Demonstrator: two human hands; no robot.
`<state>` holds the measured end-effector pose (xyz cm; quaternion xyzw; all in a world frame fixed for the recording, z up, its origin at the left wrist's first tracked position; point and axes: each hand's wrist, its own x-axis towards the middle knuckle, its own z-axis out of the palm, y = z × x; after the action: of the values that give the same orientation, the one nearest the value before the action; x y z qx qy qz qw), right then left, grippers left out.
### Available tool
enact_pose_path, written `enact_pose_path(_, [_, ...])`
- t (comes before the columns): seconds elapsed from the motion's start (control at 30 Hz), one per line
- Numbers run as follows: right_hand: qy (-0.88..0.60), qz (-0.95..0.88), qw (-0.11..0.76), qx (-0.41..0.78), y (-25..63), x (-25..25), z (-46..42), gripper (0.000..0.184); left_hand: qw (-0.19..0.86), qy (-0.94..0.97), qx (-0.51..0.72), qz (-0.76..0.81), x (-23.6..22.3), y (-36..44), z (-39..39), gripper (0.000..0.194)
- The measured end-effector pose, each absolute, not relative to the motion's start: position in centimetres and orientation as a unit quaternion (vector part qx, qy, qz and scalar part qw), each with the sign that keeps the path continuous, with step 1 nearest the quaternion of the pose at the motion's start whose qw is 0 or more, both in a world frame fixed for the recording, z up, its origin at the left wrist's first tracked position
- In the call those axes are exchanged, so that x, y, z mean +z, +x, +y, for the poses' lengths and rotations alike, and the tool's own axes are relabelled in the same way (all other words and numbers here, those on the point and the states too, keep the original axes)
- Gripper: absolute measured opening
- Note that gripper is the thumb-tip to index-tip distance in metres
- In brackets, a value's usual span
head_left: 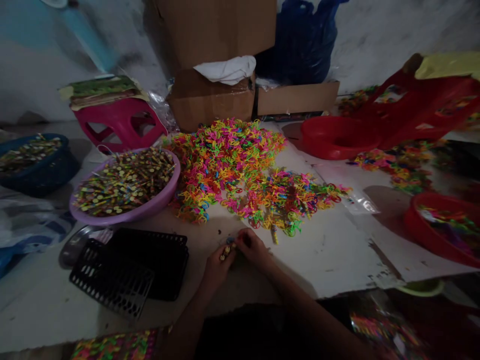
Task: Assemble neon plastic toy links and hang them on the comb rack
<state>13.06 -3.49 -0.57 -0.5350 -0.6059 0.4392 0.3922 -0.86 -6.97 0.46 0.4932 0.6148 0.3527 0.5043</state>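
My left hand is closed around several short patterned sticks whose pale round ends stick out at the top. Right beside it, my right hand has its thumb and fingers pinched together by the sticks. What the pinch holds, if anything, is too dark and small to make out. A small blue piece shows between the two hands. Just beyond them spreads a large heap of bright plastic toy pieces. One yellow patterned stick lies at the heap's near edge.
To the left stand a purple basin full of similar sticks and a blue basin. Nearer lie black perforated trays. Red basins and a red stool are at right; cardboard boxes and a pink stool stand behind.
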Motion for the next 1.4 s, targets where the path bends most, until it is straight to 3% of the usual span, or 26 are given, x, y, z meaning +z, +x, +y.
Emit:
enact_pose_path(0.13, [-0.514,-0.519,0.477,0.489,12.8,-0.7,-4.0,0.027,0.569,0.447,0.357,0.590,1.4,-0.5,-7.4,0.037])
enact_pose_path(0.27, [-0.515,-0.491,0.529,0.463,12.6,0.6,-4.7,0.025,0.653,0.356,0.348,0.571,2.5,-0.6,-7.6,0.046])
enact_pose_path(0.5, [-0.486,-0.546,0.476,0.489,12.8,3.1,-5.3,0.023,0.644,0.413,0.329,0.553,3.8,-1.6,-7.6,0.033])
enact_pose_path(0.83, [-0.476,-0.597,0.451,0.462,12.7,4.7,-6.2,0.013,0.652,0.476,0.280,0.520,5.2,-2.3,-8.1,0.033])
enact_pose_path(0.97, [-0.484,-0.611,0.435,0.450,13.2,4.4,-5.8,0.016,0.602,0.562,0.225,0.521,6.2,-1.7,-7.8,0.035])
enact_pose_path(1.03, [-0.503,-0.626,0.423,0.419,14.9,4.2,-4.5,0.020,0.517,0.595,0.232,0.570,6.0,-1.6,-7.0,0.031])
enact_pose_path(1.17, [-0.648,-0.639,0.391,0.137,19.8,4.1,-1.1,0.026,0.259,0.572,0.288,0.723,4.5,-2.6,-3.6,0.026])
enact_pose_path(1.27, [-0.700,-0.619,0.354,-0.032,21.6,4.4,-0.4,0.031,0.165,0.557,0.241,0.778,3.4,-3.6,-1.4,0.036])
enact_pose_path(1.4, [-0.591,-0.702,0.392,0.064,19.3,4.1,-2.2,0.021,0.140,0.571,0.224,0.778,3.5,-3.8,-1.7,0.034])
